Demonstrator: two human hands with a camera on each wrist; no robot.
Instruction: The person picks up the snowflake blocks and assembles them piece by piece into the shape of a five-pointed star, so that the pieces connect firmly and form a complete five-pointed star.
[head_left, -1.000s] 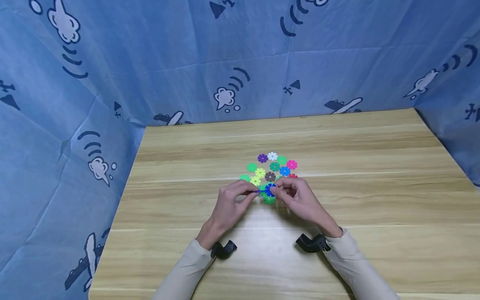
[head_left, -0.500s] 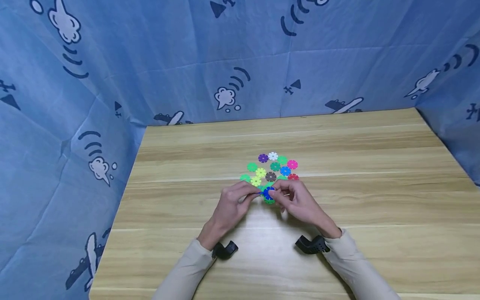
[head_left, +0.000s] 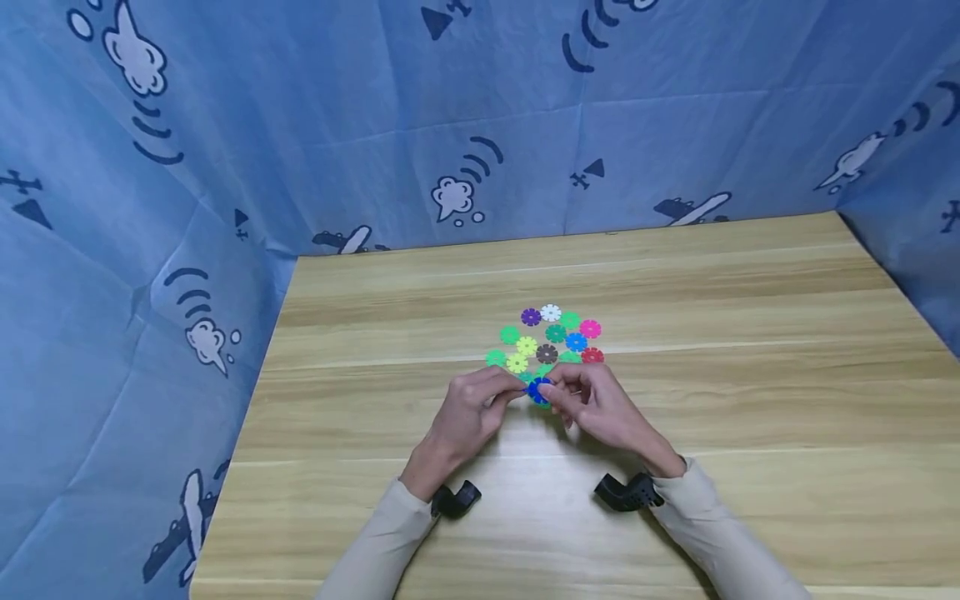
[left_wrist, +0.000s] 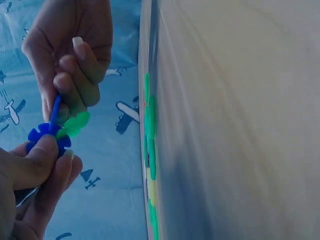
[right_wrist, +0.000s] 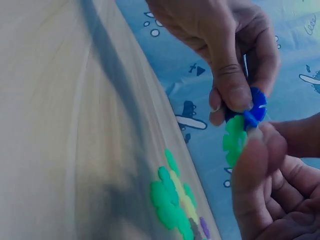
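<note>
My left hand (head_left: 471, 417) pinches a blue notched plastic disc (left_wrist: 46, 134) between thumb and fingers, low over the table's middle. Opposite it, my right hand (head_left: 600, 407) pinches a second blue disc (left_wrist: 55, 111), seen edge-on in the left wrist view. The two blue discs meet at an angle; fingers hide how deeply their slots engage. A green notched disc (right_wrist: 233, 140) adjoins them, held up off the table. In the head view, the blue pair (head_left: 537, 390) sits between both sets of fingertips, partly covered by the right thumb.
Just beyond the hands, several loose notched discs lie flat on the wooden table (head_left: 360, 333), among them a yellow disc (head_left: 527, 346), a purple disc (head_left: 531, 317) and a red disc (head_left: 592, 356). A blue printed curtain (head_left: 510, 108) surrounds the table's back and sides.
The hands have drawn slightly closer, and less of the edge-on blue disc shows between them. The head view has shifted a little. Both hands keep their pinch.
</note>
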